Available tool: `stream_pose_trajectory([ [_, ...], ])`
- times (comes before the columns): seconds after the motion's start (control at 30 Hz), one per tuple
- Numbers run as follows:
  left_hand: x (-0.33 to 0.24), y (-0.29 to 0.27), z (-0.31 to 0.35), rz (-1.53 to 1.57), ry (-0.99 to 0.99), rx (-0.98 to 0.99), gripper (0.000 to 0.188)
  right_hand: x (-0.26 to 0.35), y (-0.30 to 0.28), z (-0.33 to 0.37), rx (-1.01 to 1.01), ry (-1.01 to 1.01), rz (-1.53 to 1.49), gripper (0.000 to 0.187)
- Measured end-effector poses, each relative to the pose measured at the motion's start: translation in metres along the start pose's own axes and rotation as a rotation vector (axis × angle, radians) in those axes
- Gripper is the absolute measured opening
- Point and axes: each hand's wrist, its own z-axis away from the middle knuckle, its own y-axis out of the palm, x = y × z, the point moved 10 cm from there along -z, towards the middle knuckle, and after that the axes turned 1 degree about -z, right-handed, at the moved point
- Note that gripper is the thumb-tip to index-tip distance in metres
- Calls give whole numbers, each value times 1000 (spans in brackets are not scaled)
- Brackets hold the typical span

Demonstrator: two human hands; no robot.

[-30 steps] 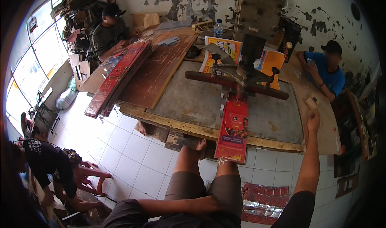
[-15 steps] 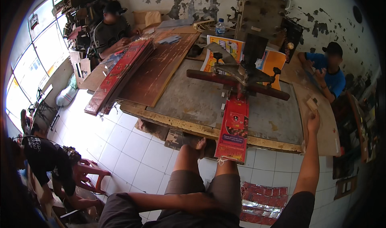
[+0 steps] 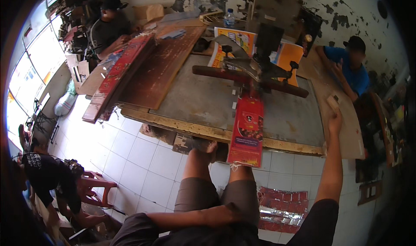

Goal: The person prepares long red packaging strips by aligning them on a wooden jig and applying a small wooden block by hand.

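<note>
My right hand (image 3: pixel 335 122) reaches forward over the brown board at the table's right end. Its fingers are closed on a small tan wooden block (image 3: pixel 333 101). Across my lap lies my left forearm, with my left hand (image 3: pixel 225 215) low against my thigh; its fingers are blurred and I cannot make out their pose. In front of me a long red printed strip (image 3: pixel 246 133) runs from beneath a metal press head (image 3: pixel 255 74) to past the table's near edge. White strings hang from the strip's near end.
Stacked red strips (image 3: pixel 121 74) and a brown board (image 3: pixel 162 68) cover the table's left side. People sit at the far left (image 3: pixel 110 29) and right (image 3: pixel 353 68); another bends at lower left (image 3: pixel 47 176). Red-and-silver sheets (image 3: pixel 284 207) lie on the tiled floor (image 3: pixel 143 159). A bottle (image 3: pixel 229 18) stands behind.
The whole view has shifted slightly, so the table and strip sit a little higher and further left. My right hand stays at the wooden block, and my left arm stays across my lap.
</note>
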Motion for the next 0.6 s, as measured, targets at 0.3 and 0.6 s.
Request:
stream_pose_trajectory([
  [0.3, 12, -81, 36, 74, -242, -66, 66, -1, 0, -5, 55, 11, 25, 58],
  [0.6, 34, -201, 109, -326, -279, -972, 35, -14, -3, -10, 17, 4, 17, 58],
])
